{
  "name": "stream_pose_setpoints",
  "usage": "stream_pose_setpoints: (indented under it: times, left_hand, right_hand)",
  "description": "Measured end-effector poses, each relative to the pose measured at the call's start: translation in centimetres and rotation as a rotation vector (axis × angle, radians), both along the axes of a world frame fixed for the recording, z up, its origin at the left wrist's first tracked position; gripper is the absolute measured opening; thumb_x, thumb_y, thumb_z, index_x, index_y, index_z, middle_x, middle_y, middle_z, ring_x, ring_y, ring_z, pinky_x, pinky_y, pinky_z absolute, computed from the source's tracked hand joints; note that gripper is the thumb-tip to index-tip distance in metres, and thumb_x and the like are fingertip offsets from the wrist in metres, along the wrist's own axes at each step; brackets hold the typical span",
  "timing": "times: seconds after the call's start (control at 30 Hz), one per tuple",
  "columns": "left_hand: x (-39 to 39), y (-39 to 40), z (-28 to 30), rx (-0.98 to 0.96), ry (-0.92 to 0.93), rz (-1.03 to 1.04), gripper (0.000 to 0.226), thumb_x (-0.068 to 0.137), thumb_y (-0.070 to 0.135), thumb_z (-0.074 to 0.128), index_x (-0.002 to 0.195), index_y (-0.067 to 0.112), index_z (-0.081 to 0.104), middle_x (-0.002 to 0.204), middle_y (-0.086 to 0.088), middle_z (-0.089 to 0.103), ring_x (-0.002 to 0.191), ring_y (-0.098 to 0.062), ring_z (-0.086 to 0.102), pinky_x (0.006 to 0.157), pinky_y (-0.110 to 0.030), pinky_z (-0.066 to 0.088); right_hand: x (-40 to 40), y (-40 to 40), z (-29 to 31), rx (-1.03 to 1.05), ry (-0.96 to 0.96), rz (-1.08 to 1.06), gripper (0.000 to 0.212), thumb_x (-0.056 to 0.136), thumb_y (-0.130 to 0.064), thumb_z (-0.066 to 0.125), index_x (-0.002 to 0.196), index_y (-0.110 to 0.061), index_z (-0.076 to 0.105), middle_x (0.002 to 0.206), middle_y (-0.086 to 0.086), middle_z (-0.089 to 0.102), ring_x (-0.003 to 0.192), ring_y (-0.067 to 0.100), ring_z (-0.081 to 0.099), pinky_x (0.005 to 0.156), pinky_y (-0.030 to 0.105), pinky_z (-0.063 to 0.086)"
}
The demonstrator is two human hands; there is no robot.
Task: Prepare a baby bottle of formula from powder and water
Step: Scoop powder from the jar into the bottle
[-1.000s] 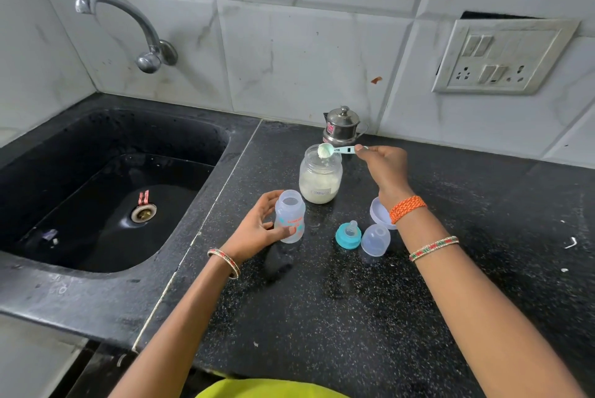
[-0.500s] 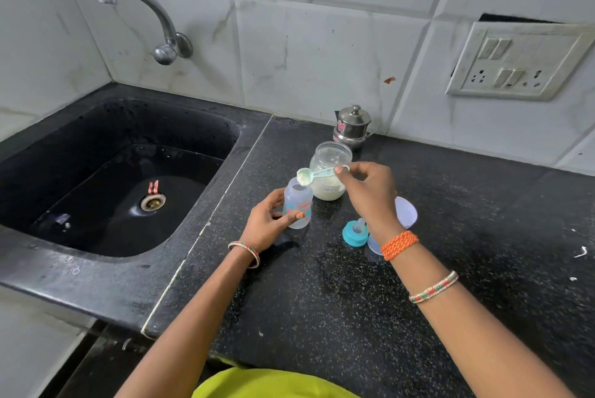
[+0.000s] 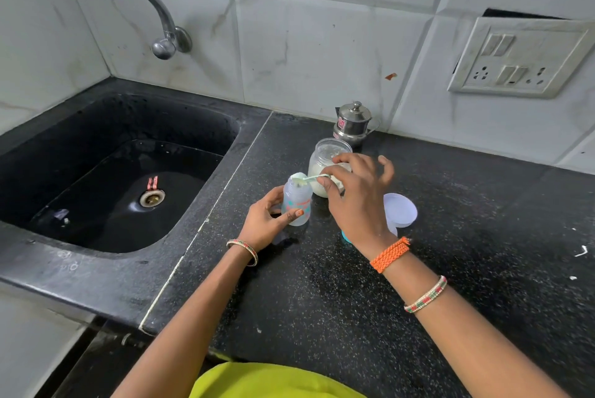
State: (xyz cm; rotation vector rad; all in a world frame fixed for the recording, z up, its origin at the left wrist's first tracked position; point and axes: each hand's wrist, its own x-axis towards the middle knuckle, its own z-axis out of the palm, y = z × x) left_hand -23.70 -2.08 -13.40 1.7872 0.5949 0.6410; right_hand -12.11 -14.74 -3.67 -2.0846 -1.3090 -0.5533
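A small clear baby bottle with coloured print stands open on the black counter. My left hand grips it around the lower body. My right hand pinches the handle of a pale green scoop, whose bowl is turned over on the bottle's mouth. Behind stands an open glass jar partly filled with whitish powder. A teal bottle ring peeks out under my right wrist; the clear cap is hidden.
A white jar lid lies right of my right hand. A small steel pot stands by the wall. The black sink and tap are on the left. A switchboard is on the right wall.
My right hand carried the filled scoop from above the jar leftward to the bottle's mouth and tipped it over. The left hand kept holding the bottle.
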Motion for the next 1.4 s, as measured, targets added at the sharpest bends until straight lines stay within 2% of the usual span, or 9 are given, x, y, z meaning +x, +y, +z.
stream_pose_setpoints:
  times: [0.2,0.33,0.53,0.73,0.93,1.0,1.13,1.27,1.4]
  left_hand:
    - [0.1,0.1,-0.1,0.002,-0.003,0.001,0.054,0.077,0.026,0.074,0.126,0.025,0.052,0.117,0.005,0.063,0.106,-0.004,0.061,0.093,-0.018,0.048]
    - [0.1,0.0,-0.1,0.000,-0.003,0.006,0.053,0.077,0.025,0.074,0.125,0.026,0.052,0.116,0.007,0.063,0.105,-0.002,0.060,0.092,-0.015,0.047]
    - [0.0,0.0,0.0,0.006,-0.009,0.001,0.052,0.076,0.023,0.075,0.123,0.029,0.051,0.116,0.007,0.063,0.105,-0.001,0.060,0.092,-0.016,0.047]
    - [0.0,0.1,-0.1,-0.001,0.006,-0.002,0.055,0.077,0.024,0.074,0.127,0.023,0.051,0.118,0.007,0.062,0.106,0.000,0.059,0.093,-0.017,0.047]
    - [0.0,0.1,-0.2,-0.011,-0.003,0.002,0.052,0.076,0.023,0.075,0.123,0.026,0.052,0.113,0.011,0.063,0.102,0.010,0.059,0.091,-0.014,0.047]
    - [0.0,0.2,-0.2,-0.013,-0.009,0.008,0.051,0.076,0.022,0.075,0.122,0.026,0.053,0.112,0.012,0.063,0.102,0.009,0.060,0.091,-0.015,0.047]
    - [0.0,0.1,-0.1,-0.035,-0.023,0.011,0.050,0.076,0.022,0.075,0.121,0.025,0.053,0.113,0.011,0.064,0.103,0.006,0.060,0.093,-0.017,0.047]
    - [0.0,0.0,-0.2,-0.019,-0.009,0.002,0.054,0.076,0.024,0.075,0.125,0.025,0.052,0.118,0.007,0.063,0.110,-0.002,0.059,0.094,-0.019,0.046]
    - [0.0,0.0,-0.1,-0.018,-0.004,0.008,0.055,0.076,0.025,0.075,0.126,0.026,0.052,0.120,0.007,0.062,0.108,-0.002,0.059,0.093,-0.015,0.046]
  right_hand:
    - [-0.3,-0.4,-0.2,-0.086,-0.188,0.040,0.011,0.079,-0.016,0.063,0.082,-0.021,0.072,0.102,0.002,0.067,0.106,0.028,0.059,0.105,0.050,0.018]
    - [-0.3,-0.5,-0.3,-0.062,-0.294,0.037,0.023,0.079,-0.013,0.050,0.081,-0.021,0.071,0.099,0.001,0.068,0.106,0.027,0.058,0.104,0.051,0.021]
    - [-0.1,-0.3,-0.7,-0.026,-0.376,0.020,0.024,0.080,-0.010,0.051,0.080,-0.021,0.072,0.091,-0.002,0.070,0.102,0.020,0.048,0.103,0.050,0.022]
    - [-0.1,-0.4,-0.3,-0.019,-0.321,-0.010,0.025,0.083,-0.014,0.048,0.079,-0.022,0.072,0.084,-0.003,0.068,0.093,0.025,0.062,0.102,0.049,0.024]
    - [0.1,-0.5,-0.2,-0.054,-0.311,-0.015,0.019,0.082,-0.011,0.057,0.080,-0.021,0.072,0.075,-0.005,0.067,0.084,0.024,0.061,0.100,0.048,0.026]
    - [0.2,-0.6,-0.2,-0.073,-0.315,-0.007,0.016,0.078,-0.007,0.064,0.081,-0.020,0.072,0.071,-0.004,0.065,0.078,0.024,0.060,0.097,0.045,0.029]
    - [0.5,-0.6,-0.4,-0.125,-0.239,0.032,0.021,0.076,-0.002,0.060,0.084,-0.016,0.073,0.067,0.001,0.064,0.064,0.024,0.059,0.084,0.038,0.034]
    - [0.4,-0.8,-0.1,-0.083,-0.139,0.054,0.020,0.076,0.000,0.060,0.088,-0.011,0.072,0.073,0.005,0.066,0.067,0.028,0.060,0.069,0.038,0.047]
    - [0.4,-1.1,0.1,-0.017,-0.099,0.019,0.020,0.075,0.005,0.064,0.088,-0.009,0.071,0.075,0.004,0.066,0.068,0.026,0.059,0.067,0.035,0.045]
